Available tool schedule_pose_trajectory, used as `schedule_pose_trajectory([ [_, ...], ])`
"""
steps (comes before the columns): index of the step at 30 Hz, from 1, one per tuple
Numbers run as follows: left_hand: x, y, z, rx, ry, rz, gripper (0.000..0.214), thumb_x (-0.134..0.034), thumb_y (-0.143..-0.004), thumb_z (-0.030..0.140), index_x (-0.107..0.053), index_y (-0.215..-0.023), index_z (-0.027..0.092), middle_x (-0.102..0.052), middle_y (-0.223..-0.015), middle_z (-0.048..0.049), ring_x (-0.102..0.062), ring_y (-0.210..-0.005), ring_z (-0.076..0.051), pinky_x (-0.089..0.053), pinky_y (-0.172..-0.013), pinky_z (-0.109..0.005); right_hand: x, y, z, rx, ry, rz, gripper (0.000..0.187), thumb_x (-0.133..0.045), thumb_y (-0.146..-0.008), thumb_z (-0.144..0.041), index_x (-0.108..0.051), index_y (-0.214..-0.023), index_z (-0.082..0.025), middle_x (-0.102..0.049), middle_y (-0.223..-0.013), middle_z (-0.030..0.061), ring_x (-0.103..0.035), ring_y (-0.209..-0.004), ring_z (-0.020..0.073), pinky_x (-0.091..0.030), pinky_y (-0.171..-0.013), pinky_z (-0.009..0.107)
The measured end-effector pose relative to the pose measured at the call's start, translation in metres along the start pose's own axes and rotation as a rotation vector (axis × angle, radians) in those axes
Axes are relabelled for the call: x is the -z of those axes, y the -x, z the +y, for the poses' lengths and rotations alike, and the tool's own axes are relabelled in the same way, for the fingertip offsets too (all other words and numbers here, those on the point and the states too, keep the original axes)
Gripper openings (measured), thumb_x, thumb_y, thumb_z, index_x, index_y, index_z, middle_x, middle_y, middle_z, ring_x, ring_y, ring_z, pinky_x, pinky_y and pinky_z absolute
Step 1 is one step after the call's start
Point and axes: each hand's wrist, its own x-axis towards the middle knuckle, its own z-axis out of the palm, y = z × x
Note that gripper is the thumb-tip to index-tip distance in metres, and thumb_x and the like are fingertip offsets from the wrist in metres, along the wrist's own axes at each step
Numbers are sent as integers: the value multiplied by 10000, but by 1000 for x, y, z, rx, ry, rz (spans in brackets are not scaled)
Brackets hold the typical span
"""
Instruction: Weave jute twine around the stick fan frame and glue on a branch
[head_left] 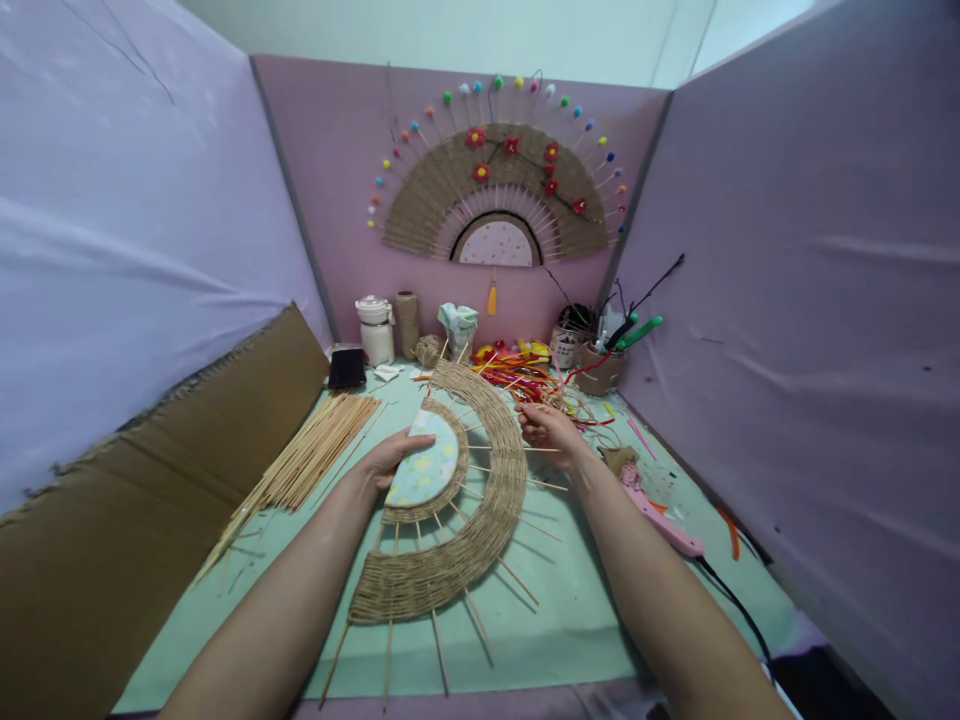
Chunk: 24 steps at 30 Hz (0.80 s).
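A half-round woven fan [504, 490] of brown twine on thin wooden sticks is tilted over the table. Its half-disc centre [429, 462] is covered in pale green cloth with yellow spots and edged with twine. My left hand [391, 458] grips this centre at its straight side, thumb on top and the other fingers hidden beneath. Just off the fan's outer woven band, on its right, my right hand [547, 428] is closed in a pinch. What sits between those fingertips is too small to make out. Bare stick ends [517, 580] stick out past the band.
A finished fan [420, 200] with pompoms hangs on the back board. Loose sticks [319, 450] lie left beside a cardboard strip [150, 480]. A pink glue gun [667, 520] with a cord lies right. Colourful craft strips [517, 378], a white jar [376, 335] and twine [407, 325] stand behind.
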Motion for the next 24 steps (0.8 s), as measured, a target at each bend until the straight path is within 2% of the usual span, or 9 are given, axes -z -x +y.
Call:
schedule_pose_trajectory([
  [5, -4, 4, 6, -47, 12, 21, 287, -645, -716, 51, -595, -995, 96, -733, -785, -129, -702, -629, -235, -576, -603, -333, 0, -1, -2, 8, 31, -16, 366, -750, -661, -470, -668, -841, -162, -533, -577, -42, -357, -427, 36, -219, -383, 183],
  [9, -7, 8, 9, -56, 17, 31, 291, -634, -712, 44, -599, -994, 103, -733, -780, -124, -701, -618, -236, -572, -600, -321, -2, 0, -4, -8, 61, 3, 413, -723, -660, -539, -665, -811, -160, -525, -573, -32, -369, -445, 54, -228, -403, 193],
  [14, -5, 9, 11, -56, 38, 52, 290, -611, -734, 36, -601, -1020, 80, -734, -773, -140, -702, -615, -238, -576, -612, -327, -3, 2, -7, 53, 138, -24, 462, -669, -686, -599, -688, -783, -148, -526, -582, -9, -403, -488, 73, -263, -447, 211],
  [20, -2, 9, 16, -105, 71, 83, 283, -581, -748, 15, -606, -1024, 76, -734, -758, -139, -707, -629, -251, -583, -601, -334, -6, 7, -11, 16, 222, -61, 584, -515, -747, -691, -699, -808, -141, -466, -546, -10, -335, -456, 80, -224, -434, 230],
  [24, 0, 11, 21, -111, 79, 159, 235, -558, -775, 23, -614, -1001, 58, -728, -709, -145, -704, -599, -258, -586, -567, -332, -7, 7, -10, 134, 360, -20, 608, -484, -750, -707, -690, -795, -136, -446, -542, -17, -309, -457, 83, -198, -439, 237],
])
